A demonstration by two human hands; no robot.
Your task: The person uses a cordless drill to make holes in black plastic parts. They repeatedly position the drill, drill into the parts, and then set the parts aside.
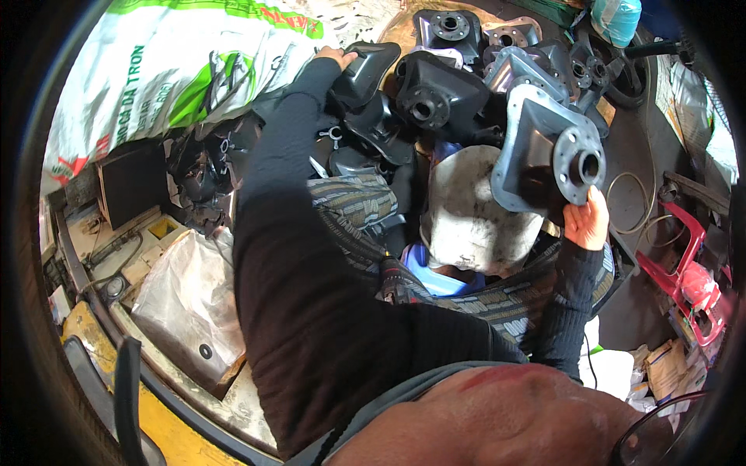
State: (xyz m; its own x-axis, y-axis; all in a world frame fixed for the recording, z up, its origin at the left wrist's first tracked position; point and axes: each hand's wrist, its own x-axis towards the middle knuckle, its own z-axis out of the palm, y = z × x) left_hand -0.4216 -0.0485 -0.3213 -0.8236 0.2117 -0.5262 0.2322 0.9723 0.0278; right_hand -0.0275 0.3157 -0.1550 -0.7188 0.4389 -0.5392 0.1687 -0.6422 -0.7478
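My right hand [588, 221] grips the round flange of a grey moulded housing [536, 147] by its lower edge. The housing has a square rim, a hollow body and a short tube in its drilled flange, and it is held up tilted over my lap. Farther off to the left, my left hand [338, 57] is closed on the upper edge of a dark, square-rimmed housing [369, 76]. Its fingers are partly hidden by that part. Between and beyond my hands lies a heap of similar housings, among them a black one [427, 101] with its flange facing me.
A large white and green printed sack [171, 70] lies at far left, above a heap of dark parts [200, 175]. A worn pale block [474, 210] stands between my legs. A clear plastic bag [190, 303] is at left; a red plastic chair [684, 268] is at right.
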